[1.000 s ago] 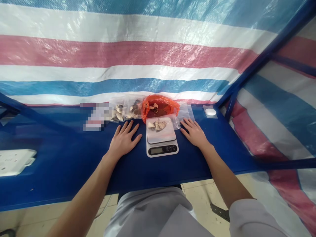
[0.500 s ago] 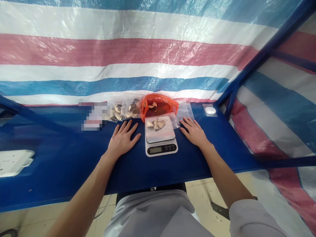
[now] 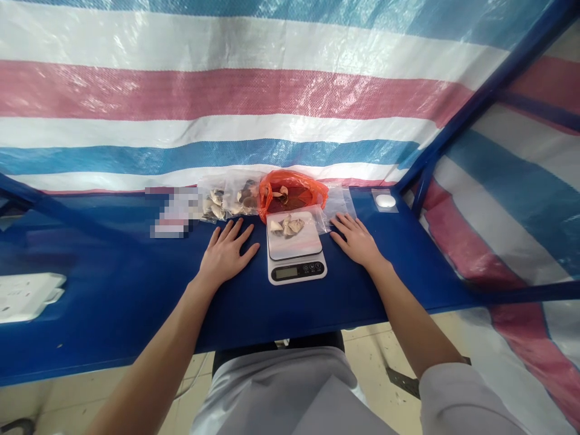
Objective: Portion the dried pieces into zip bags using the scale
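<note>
digital scale (image 3: pixel 294 254): where does it sit, and what is on it?

it sits on the blue table (image 3: pixel 258 314), between the person's two hands. on its plate (image 3: pixel 308 251) lies a see-through bag (image 3: pixel 312 225) with a few pale pieces (image 3: pixel 287 227) inside.

how is the grip?

both hands are released. the left hand (image 3: pixel 226 257) and the right hand (image 3: pixel 357 244) lie palm down with fingers spread, grasping nothing. the right fingertips are at the near edge of a flat pouch (image 3: pixel 341 201); whether they press on it is hard to tell.

which hand is nearer?

to the scale, neither clearly: each stops just short of its own side. to the bag, the right hand, because the bag's loose end reaches past the plate toward it.

which way do they point?

the scale's long axis runs away from the person, with the display (image 3: pixel 286 273) at the near end. the bag lies crosswise, long axis left to right, loose end pointing right.

what is behind?

an orange bag (image 3: pixel 294 178), its mouth wide, and filled bags (image 3: pixel 247 196) to its left.
</note>
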